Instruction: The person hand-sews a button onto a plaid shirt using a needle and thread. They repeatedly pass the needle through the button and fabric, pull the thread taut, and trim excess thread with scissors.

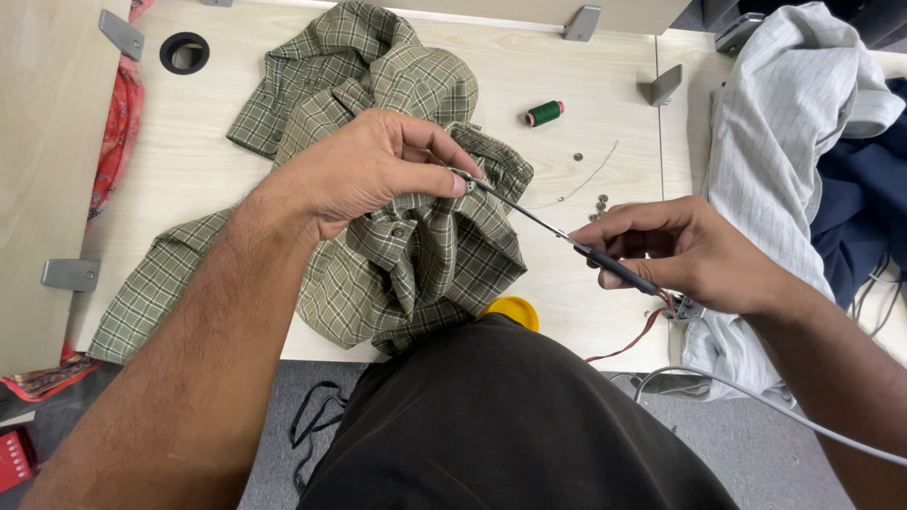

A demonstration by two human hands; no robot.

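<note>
A green plaid shirt (406, 246) lies bunched on the pale wooden table (567, 66). My left hand (364, 170) pinches a fold of the shirt where a small button sits, thumb and forefinger closed on the cloth. My right hand (685, 250) grips the dark handle of a thin metal tool (567, 236), perhaps small scissors or a seam ripper. Its point reaches left to the fold at my left fingertips.
A green thread spool (544, 113) and a few loose buttons (599, 202) lie on the table beyond the tool. A white striped garment (784, 123) and dark blue cloth (864, 198) are piled at the right. A yellow round object (515, 310) shows at the table's near edge.
</note>
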